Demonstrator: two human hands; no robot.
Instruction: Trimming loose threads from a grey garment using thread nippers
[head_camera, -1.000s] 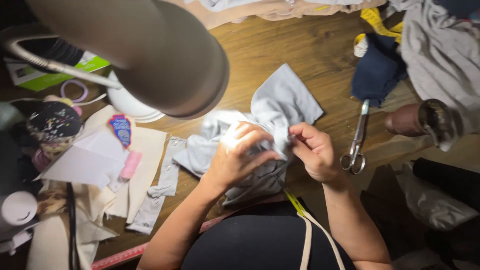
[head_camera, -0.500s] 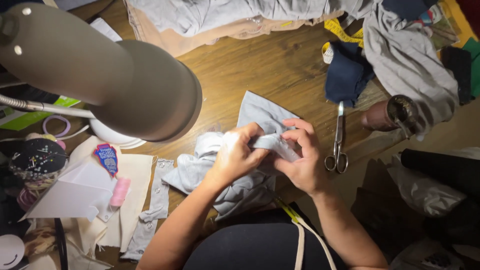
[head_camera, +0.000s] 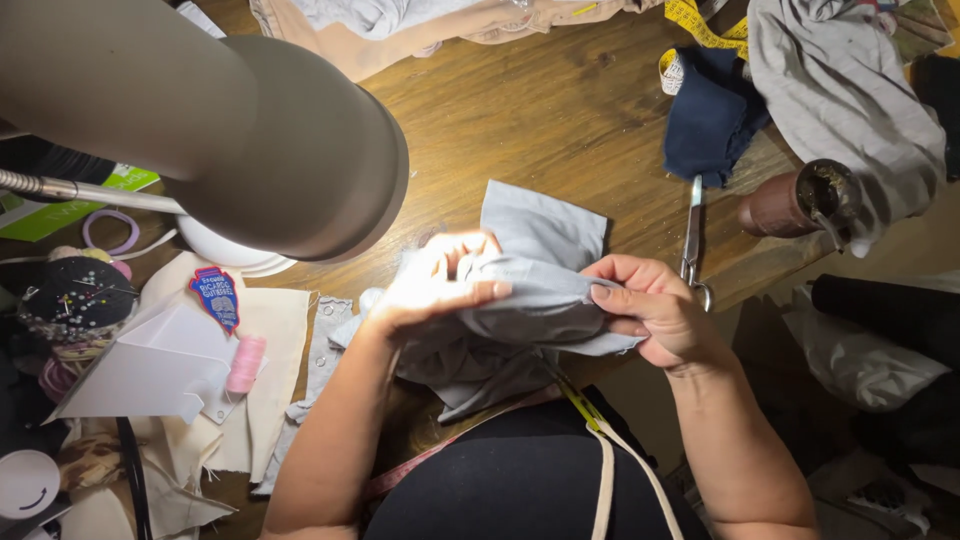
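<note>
A light grey-blue piece of fabric (head_camera: 535, 225) lies bunched on the wooden table (head_camera: 540, 120) in front of me. My left hand (head_camera: 430, 290), brightly lit by the lamp, grips a fold of it near the middle. My right hand (head_camera: 655, 310) pinches the same fold at its right end, thumb on top. The cloth is pulled taut between both hands. A measuring tape (head_camera: 590, 420) hangs around my neck below the cloth.
A large lamp shade (head_camera: 200, 120) fills the upper left. Scissors (head_camera: 692, 235) lie just right of my right hand. A dark blue cloth (head_camera: 710, 115), a grey garment (head_camera: 850, 100) and a brown bottle (head_camera: 800, 200) sit at the right. A pincushion (head_camera: 70, 300), pink thread spool (head_camera: 245, 362) and cream scraps (head_camera: 270, 340) are at the left.
Both hands have shifted along the grey-blue fabric and now stretch a fold between them. The view has moved closer and the lamp shade covers more of the upper left.
</note>
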